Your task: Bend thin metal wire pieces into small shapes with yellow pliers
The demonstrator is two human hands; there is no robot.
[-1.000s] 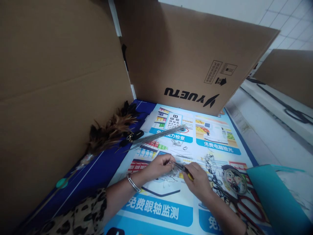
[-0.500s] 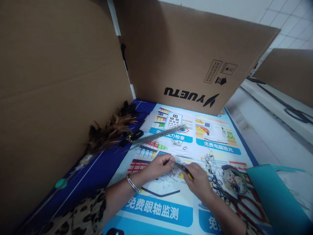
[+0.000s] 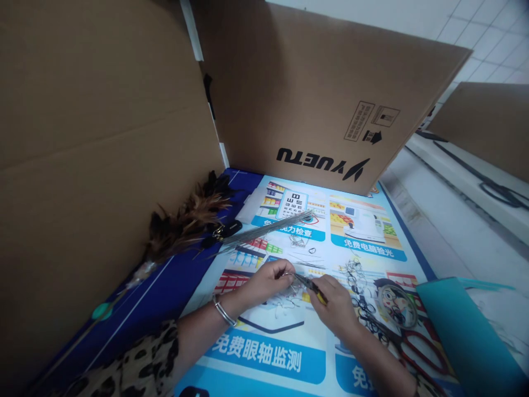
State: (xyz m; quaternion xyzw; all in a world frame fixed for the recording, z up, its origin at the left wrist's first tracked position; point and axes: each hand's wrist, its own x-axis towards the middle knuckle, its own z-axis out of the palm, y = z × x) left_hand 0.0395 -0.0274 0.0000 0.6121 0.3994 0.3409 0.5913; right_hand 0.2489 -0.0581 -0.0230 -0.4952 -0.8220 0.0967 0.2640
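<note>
Holds a pair of small pliers (image 3: 311,285) in the right hand (image 3: 336,303), with the fingers wrapped tight round the yellow handles and no slack showing in that grip. Pinches a small wire piece (image 3: 292,277) between thumb and fingertips of the left hand (image 3: 268,282), closed narrow on it. Brings tool and wire together just off the left fingertips, with the long axis of the pliers slanting from the right palm up and across toward the left pinch. Cannot tell whether the nose bites the wire or only touches it, nor how far the nose stands apart: too fine to make out. Places the wire piece at the left grip itself and just past the tip of the pliers, so nearer the left hand, with the right reaching it only through the tool. Rests both wrists low over a printed mat (image 3: 264,358), with a scatter of bent wire bits (image 3: 285,303) directly beneath the two grips. Shows, beyond the left pinch and well apart from it, a bundle of straight wires (image 3: 268,230) lying slantwise, its near end pointing toward a feather duster (image 3: 185,220) farther out on the left. Shows, just outside the right grip, a heap of dark wire links (image 3: 360,284), then a round lid (image 3: 399,306), red scissors (image 3: 425,358) and a teal folder (image 3: 463,325) farther out on that side. Stands walled in by upright cardboard panels (image 3: 322,82) on the far side of both grips and along the left.
</note>
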